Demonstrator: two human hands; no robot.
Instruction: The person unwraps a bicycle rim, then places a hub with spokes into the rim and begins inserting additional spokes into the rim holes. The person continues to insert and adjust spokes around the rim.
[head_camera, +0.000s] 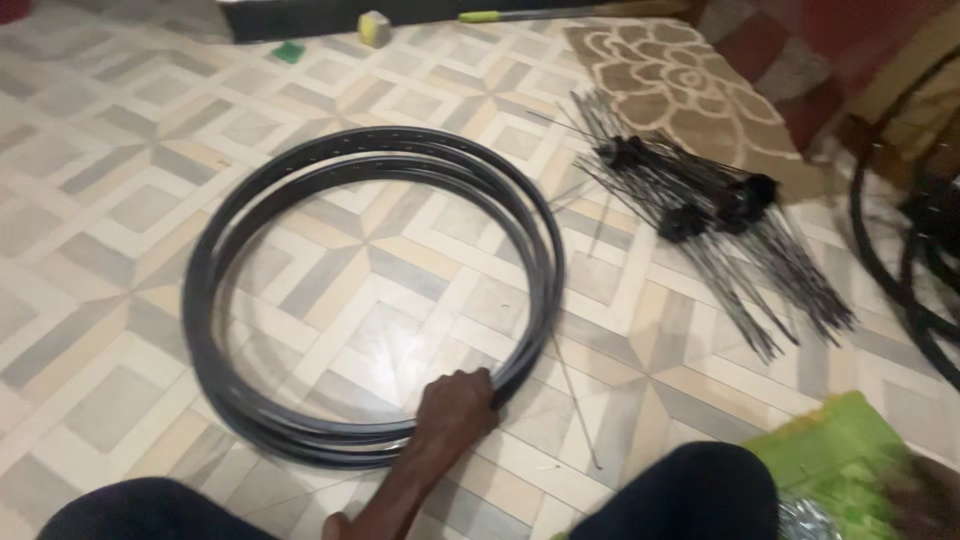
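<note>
Knees frame one hand (455, 405) clamped on stacked black rims (375, 295); firm hold advisable; other hand's grip cannot be told.

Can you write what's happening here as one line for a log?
left hand: gripping near edge of black wheel rims | rims: stacked flat on tiled floor | spoke bundle: right of rims, untouched | right hand: blurred, by green bag

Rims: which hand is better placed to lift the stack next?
Probably left. The left hand grips the near edge of the black rims. The right hand, blurred, sits by the green package, away from them.
</note>
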